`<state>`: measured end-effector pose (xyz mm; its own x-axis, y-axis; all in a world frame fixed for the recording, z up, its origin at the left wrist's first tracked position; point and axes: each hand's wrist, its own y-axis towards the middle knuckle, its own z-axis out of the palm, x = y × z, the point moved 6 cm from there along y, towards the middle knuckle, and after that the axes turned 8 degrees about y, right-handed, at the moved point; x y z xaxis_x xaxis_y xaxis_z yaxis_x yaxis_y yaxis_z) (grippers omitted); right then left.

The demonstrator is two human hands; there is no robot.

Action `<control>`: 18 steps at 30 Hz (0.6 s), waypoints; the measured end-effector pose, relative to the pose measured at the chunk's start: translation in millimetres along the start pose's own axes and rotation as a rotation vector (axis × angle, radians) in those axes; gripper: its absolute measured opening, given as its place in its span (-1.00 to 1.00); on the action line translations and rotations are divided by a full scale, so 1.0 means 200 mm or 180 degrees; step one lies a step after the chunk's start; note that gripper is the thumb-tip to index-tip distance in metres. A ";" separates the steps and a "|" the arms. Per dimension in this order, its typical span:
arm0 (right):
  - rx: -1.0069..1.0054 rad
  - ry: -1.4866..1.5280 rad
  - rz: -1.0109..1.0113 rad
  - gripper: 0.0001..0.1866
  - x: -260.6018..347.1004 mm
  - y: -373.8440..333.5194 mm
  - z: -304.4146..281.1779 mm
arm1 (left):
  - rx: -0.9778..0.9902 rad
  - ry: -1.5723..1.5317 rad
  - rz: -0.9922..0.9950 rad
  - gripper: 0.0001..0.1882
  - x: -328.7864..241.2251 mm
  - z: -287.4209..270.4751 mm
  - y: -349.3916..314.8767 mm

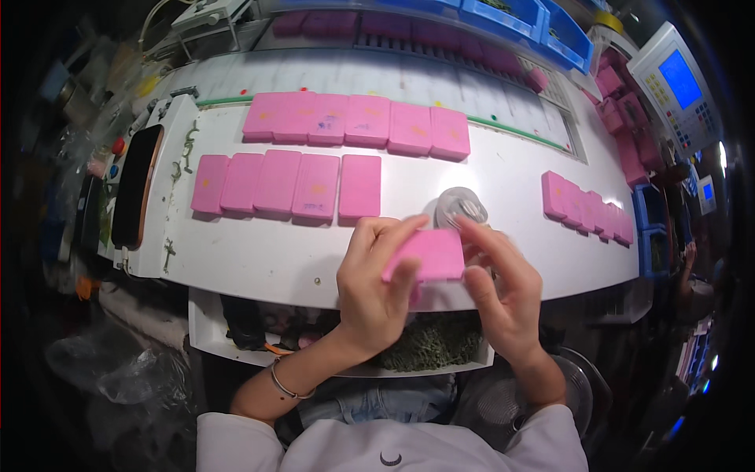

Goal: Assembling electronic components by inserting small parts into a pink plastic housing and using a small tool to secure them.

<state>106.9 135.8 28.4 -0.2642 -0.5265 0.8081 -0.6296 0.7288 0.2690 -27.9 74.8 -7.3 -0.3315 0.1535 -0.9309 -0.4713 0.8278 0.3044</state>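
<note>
Over the front edge of the white worktop I hold a small pink block (431, 253) between both hands. My left hand (373, 287) grips its left end, thumb on the near face and forefinger along the top. Around the right end curve the fingers of my right hand (507, 295), with some blur. Another bit of pink shows beneath the block, partly hidden by my left hand. Just beyond, a round translucent dish (448, 211) stands on the worktop with something shiny in it, too blurred to name.
Two rows of pink blocks (366, 122) lie ahead and left; a smaller row (586, 206) lies right. A phone (138, 187) rests at the left. Below the edge, an open drawer (200, 315) holds green clippings (432, 342). Blue bins (511, 20) and a keypad device (676, 86) stand farther off.
</note>
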 end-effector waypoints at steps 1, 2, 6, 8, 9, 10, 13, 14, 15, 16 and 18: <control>0.0132 0.1553 0.0625 -0.54 -0.03 0.00 0.04 | -0.0286 0.0944 0.1011 -0.45 -0.11 0.00 -0.02; 0.0026 0.2331 0.0934 -0.65 -0.04 0.01 0.06 | -0.0141 0.0896 0.0996 -0.45 -0.14 0.00 -0.04; -0.0175 0.1194 -0.0441 -0.79 0.12 0.03 0.01 | 0.0293 -0.1242 -0.0598 -0.45 -0.05 0.01 -0.03; -0.0129 0.0620 -0.1191 -0.75 0.21 -0.01 0.02 | 0.1185 -0.1632 -0.1349 -0.42 0.01 0.04 -0.04; 0.0064 0.0249 -0.1542 -0.72 0.25 -0.03 0.04 | 0.1968 -0.1969 -0.2223 -0.39 0.05 0.10 -0.10; 0.0068 0.0142 -0.1729 -0.68 0.27 -0.06 0.07 | 0.2011 -0.1983 -0.2130 -0.37 0.05 0.10 -0.11; 0.0599 -0.0408 -0.2107 -0.82 0.35 -0.14 0.17 | 0.1394 -0.3044 -0.2995 -0.39 0.12 0.13 -0.12; 0.1007 -0.0448 -0.2112 -0.88 0.35 -0.15 0.22 | 0.1126 -0.3161 -0.3165 -0.37 0.14 0.13 -0.13; 0.0849 -0.0342 -0.2092 -0.88 0.35 -0.14 0.21 | 0.1053 -0.3060 -0.3189 -0.37 0.15 0.12 -0.13; 0.0661 0.0047 -0.1805 -0.88 0.34 -0.11 0.17 | 0.1173 -0.2927 -0.2949 -0.36 0.13 0.12 -0.12; -0.0124 0.0227 -0.1443 -0.81 0.29 -0.05 0.05 | 0.1229 -0.2457 -0.2437 -0.34 0.09 0.09 -0.11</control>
<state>91.1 93.8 68.5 0.0834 -0.7655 0.6380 -0.6418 0.4485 0.6220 -8.4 70.2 -34.5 0.5842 -0.2815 -0.7612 -0.0073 0.9360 -0.3518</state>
